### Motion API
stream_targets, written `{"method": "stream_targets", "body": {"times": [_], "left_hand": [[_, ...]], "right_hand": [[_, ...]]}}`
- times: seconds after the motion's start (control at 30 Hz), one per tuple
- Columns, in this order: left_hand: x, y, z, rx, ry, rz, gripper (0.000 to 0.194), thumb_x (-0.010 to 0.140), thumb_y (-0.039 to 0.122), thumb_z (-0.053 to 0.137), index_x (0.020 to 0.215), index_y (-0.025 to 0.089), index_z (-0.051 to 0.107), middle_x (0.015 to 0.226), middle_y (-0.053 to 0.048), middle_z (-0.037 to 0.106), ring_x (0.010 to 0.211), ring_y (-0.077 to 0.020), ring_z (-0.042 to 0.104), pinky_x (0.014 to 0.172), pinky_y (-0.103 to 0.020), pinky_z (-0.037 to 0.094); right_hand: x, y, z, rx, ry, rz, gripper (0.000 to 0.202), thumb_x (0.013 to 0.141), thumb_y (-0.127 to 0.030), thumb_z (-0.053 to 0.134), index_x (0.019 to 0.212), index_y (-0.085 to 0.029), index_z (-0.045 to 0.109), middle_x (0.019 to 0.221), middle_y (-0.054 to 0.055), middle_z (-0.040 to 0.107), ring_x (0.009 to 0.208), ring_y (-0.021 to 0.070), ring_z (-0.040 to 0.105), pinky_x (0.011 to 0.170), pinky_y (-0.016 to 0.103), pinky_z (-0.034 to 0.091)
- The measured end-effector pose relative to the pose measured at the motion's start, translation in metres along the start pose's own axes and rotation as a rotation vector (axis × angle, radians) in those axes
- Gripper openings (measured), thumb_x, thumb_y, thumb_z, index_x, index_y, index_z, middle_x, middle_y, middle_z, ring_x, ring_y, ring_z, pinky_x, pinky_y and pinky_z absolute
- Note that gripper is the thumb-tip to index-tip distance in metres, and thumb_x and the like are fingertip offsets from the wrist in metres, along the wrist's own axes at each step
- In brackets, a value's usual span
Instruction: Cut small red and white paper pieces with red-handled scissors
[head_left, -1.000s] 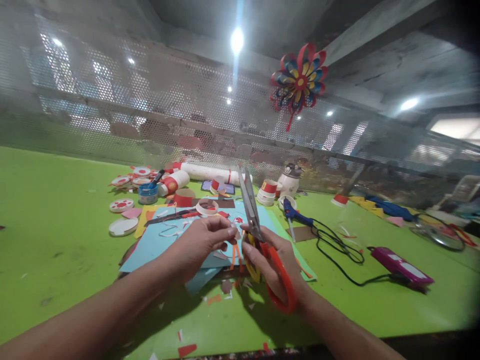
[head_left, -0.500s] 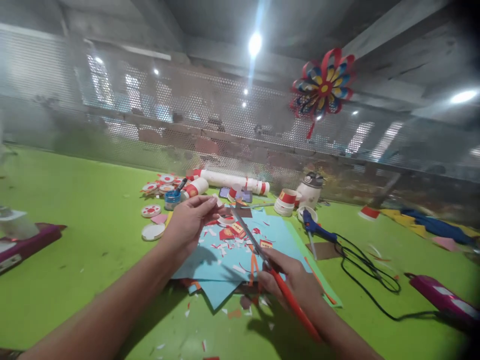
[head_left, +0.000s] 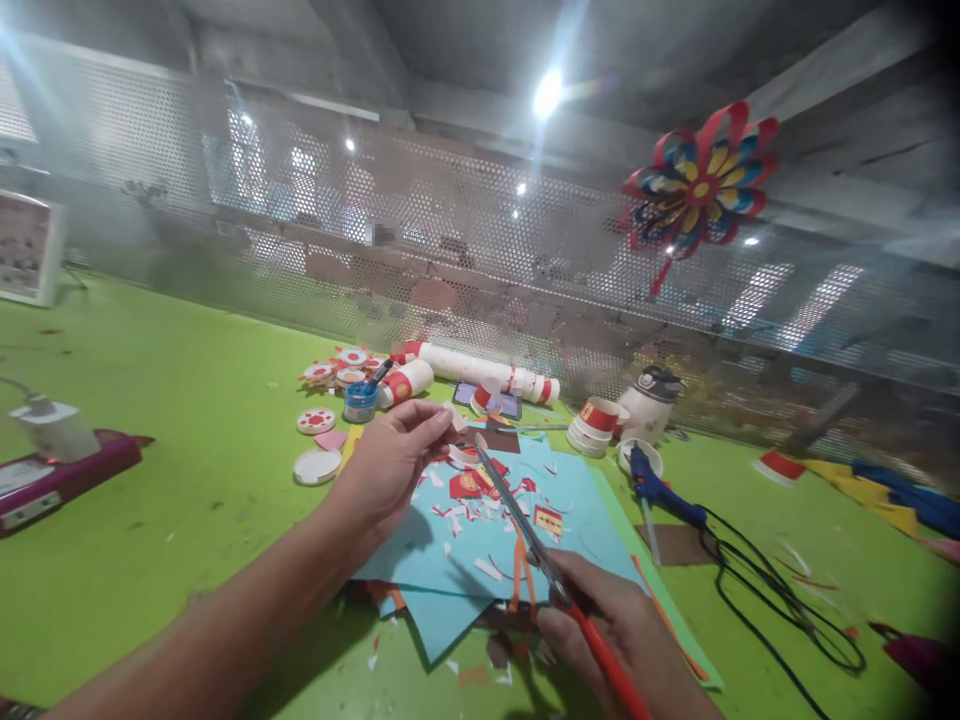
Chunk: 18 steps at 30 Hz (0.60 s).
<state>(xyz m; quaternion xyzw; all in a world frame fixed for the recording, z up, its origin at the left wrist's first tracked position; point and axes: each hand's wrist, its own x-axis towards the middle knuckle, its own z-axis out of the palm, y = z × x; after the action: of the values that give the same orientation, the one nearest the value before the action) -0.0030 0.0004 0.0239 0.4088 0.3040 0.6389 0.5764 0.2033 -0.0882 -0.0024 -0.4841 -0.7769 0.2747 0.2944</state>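
In the head view, a small white piece (head_left: 453,416) is pinched by the left hand (head_left: 405,440) above the far left corner of the blue paper (head_left: 466,555). Scissors (head_left: 546,565) are gripped by the right hand (head_left: 611,610) over its near right corner; past its right edge, a glue gun (head_left: 664,492) is laid on the bench (head_left: 187,380).
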Motion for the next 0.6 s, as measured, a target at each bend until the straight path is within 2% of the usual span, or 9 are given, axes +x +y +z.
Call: {"method": "stream_targets", "body": {"times": [0.17,0.27,0.47,0.6], "left_hand": [[-0.001,-0.001,0.001,0.001,-0.029,-0.022,0.009,0.073,0.020,0.067,0.070,0.013,0.062,0.066,0.000,0.062,0.064,-0.0079,0.057,0.063,-0.018,0.044],[-0.002,-0.002,0.000,0.033,-0.028,-0.036,0.009,0.073,0.021,0.067,0.071,0.013,0.063,0.068,-0.001,0.064,0.065,-0.0091,0.058,0.065,-0.020,0.044],[0.001,-0.006,0.000,0.037,-0.010,-0.058,0.011,0.068,0.022,0.071,0.069,0.013,0.065,0.068,-0.003,0.065,0.065,-0.0108,0.058,0.066,-0.023,0.045],[0.002,-0.009,-0.001,0.013,-0.005,-0.077,0.011,0.065,0.019,0.073,0.069,0.013,0.065,0.069,-0.003,0.066,0.067,-0.0117,0.060,0.070,-0.025,0.046]], "right_hand": [[0.002,-0.004,-0.002,0.154,-0.051,0.016,0.028,0.086,-0.042,0.048,0.092,-0.017,0.060,0.071,0.004,0.074,0.059,0.0151,0.063,0.054,0.020,0.046],[0.003,-0.009,-0.003,0.190,-0.064,0.022,0.024,0.086,-0.037,0.050,0.090,-0.017,0.061,0.072,0.003,0.074,0.062,0.0148,0.065,0.057,0.019,0.049],[0.003,-0.006,-0.001,0.147,-0.027,0.062,0.028,0.084,-0.042,0.049,0.084,-0.018,0.061,0.068,0.003,0.072,0.059,0.0157,0.064,0.054,0.021,0.049],[0.002,-0.001,-0.002,0.008,0.003,0.086,0.026,0.081,-0.040,0.053,0.085,-0.017,0.063,0.068,0.003,0.072,0.058,0.0162,0.063,0.053,0.022,0.048]]}}
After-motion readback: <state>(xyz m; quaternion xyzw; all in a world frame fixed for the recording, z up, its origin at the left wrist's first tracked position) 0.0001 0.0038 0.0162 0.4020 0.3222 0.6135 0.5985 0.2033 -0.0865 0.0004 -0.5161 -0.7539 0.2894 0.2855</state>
